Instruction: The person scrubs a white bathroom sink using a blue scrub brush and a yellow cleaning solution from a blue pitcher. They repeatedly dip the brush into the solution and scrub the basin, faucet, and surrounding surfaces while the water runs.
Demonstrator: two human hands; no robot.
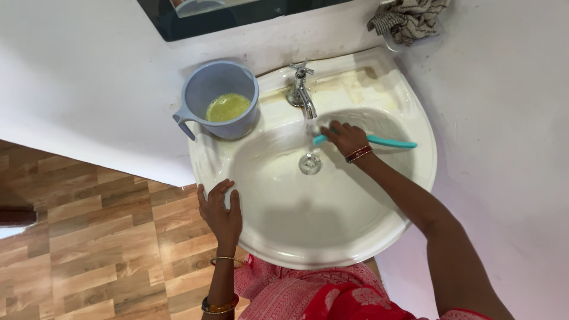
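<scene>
Your right hand [345, 137] pinches the brush [391, 142] under the tap [302, 95]; handle runs toward 3 o'clock. Left hand [220, 210], spread flat, rests on the sink [415, 172] rim at 8.

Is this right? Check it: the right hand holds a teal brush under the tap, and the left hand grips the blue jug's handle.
Not quite. In the head view the left hand rests on the sink rim, well clear of the blue jug. The right hand does hold the teal brush under the tap.
</scene>
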